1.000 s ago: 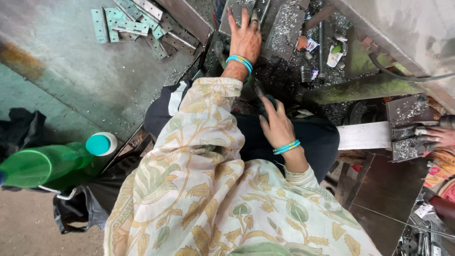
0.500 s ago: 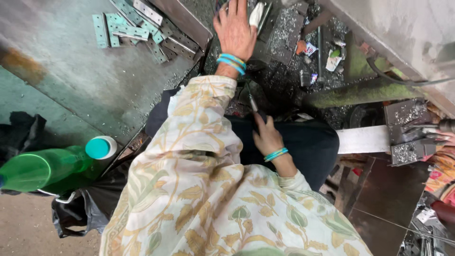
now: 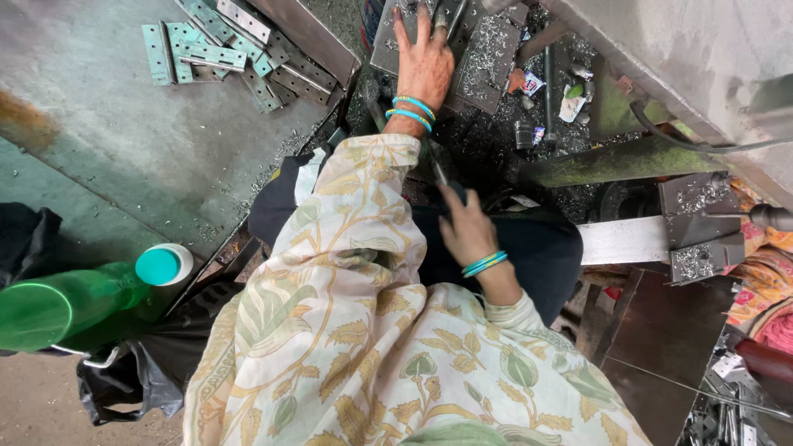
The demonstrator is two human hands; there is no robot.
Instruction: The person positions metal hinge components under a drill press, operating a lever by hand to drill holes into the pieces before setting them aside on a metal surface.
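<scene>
Left hand (image 3: pixel 423 62) at 12 o'clock, stretched forward, fingers apart, flat on grey metal plate (image 3: pixel 388 41) strewn with shavings; small bright metal piece (image 3: pixel 442 18) between fingertips

Right hand (image 3: pixel 464 231) at centre, over dark lap, fingers curled together around thin dark tool (image 3: pixel 438 169) pointing toward 12

Teal bangles on both wrists

Pile of perforated metal strips (image 3: pixel 219 45) at 10 o'clock on grey counter (image 3: pixel 99 149)

Green bottle (image 3: pixel 83 301) at 8 o'clock
</scene>
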